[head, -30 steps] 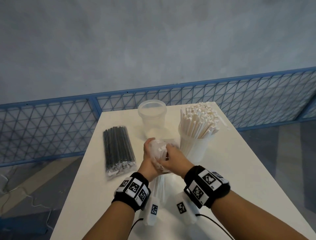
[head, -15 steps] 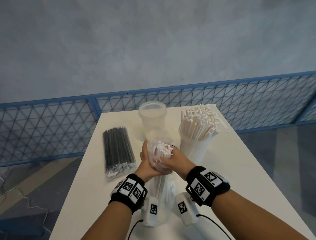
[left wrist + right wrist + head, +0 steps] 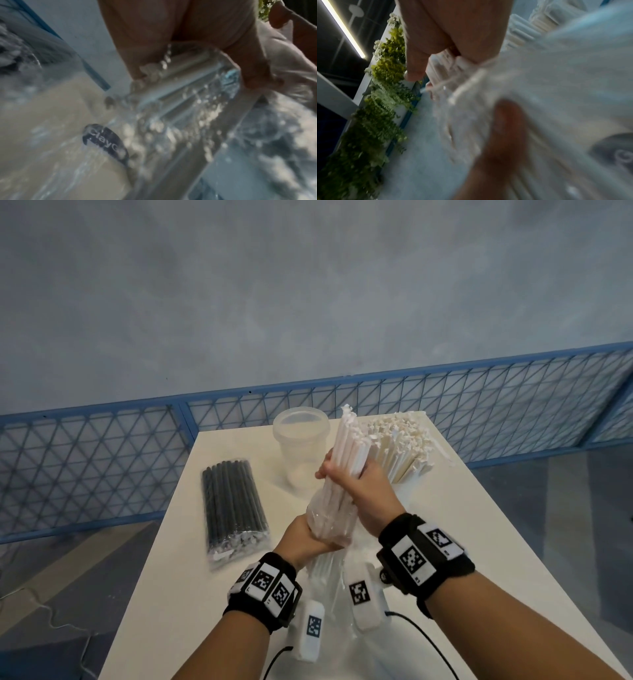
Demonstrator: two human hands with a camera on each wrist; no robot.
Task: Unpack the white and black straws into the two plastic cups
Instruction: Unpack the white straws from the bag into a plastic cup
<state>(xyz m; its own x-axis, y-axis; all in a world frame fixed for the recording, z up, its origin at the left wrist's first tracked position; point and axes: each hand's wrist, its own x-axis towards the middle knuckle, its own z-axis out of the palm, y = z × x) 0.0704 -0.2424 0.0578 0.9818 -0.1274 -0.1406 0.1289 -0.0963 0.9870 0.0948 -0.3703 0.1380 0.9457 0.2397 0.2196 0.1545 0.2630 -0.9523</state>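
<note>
Black straws (image 3: 233, 505): a flat, sealed pack of glossy clear film, well to the left of the left hand; dark, slim tubes lie side by side on the white table (image 3: 496, 542).
Left hand (image 3: 305, 539): fingers are curled tight around the crinkled clear plastic bag (image 3: 329, 522), gripping its bunched lower part.
Plastic bag: thin, wrinkled and shiny; the left wrist view shows it blurred, with a dark oval label.
Empty cup (image 3: 301, 446): a round tub of cloudy, translucent plastic, upright beyond both hands, just left of the right hand.
White straws (image 3: 349, 453): a bundle of smooth, matte tubes with ragged ends, half out of the bag, tilted up and away.
Right hand (image 3: 359, 487): closed around the bare straw bundle just above the bag's mouth, above and beyond the left hand.
Full cup (image 3: 409, 484): to the right of the right hand, packed with white straws fanning outward; its wall is mostly hidden.
</note>
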